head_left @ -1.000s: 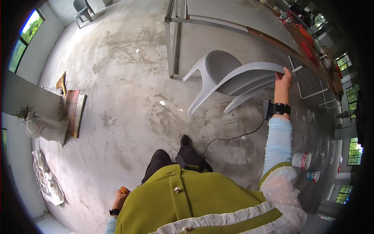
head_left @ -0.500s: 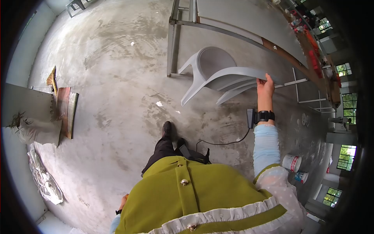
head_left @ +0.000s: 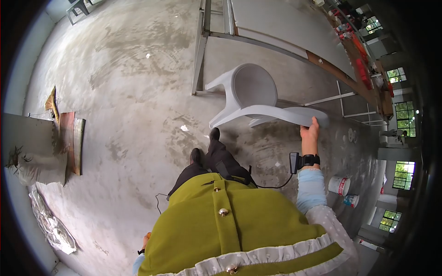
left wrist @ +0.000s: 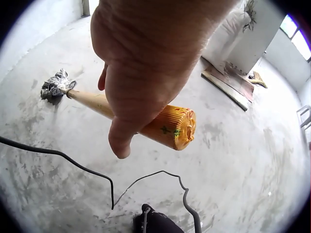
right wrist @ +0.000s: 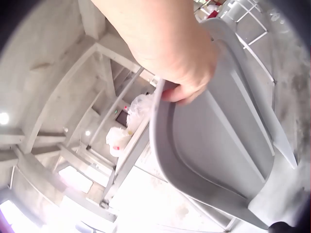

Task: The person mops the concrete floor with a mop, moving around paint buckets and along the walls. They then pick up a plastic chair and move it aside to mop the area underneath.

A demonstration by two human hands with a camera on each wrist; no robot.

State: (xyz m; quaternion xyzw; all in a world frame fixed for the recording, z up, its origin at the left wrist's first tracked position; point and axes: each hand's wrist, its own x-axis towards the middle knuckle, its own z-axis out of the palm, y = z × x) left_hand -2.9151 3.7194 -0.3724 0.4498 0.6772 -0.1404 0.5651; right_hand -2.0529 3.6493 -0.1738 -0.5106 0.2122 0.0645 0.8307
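Note:
My right hand grips the top edge of the backrest of a grey plastic chair. The round seat faces up toward the head camera, and the backrest reaches right to my hand. In the right wrist view, fingers curl over the rim of the slatted backrest. My left hand is wrapped round the handle of a mop, near its orange-covered end. The mop's grey strands hang at the far end of the pole, close over the floor. In the head view, my left hand is mostly hidden by the green top.
A metal-framed table stands behind the chair, close to it. Two buckets stand at right. Boards lean by a pillar at left, with crumpled plastic sheeting below. A black cable hangs near my legs.
My right hand has drawn the chair's backrest down and toward my body, and the seat now faces upward more. My feet have shifted. The left hand has slipped mostly behind my top.

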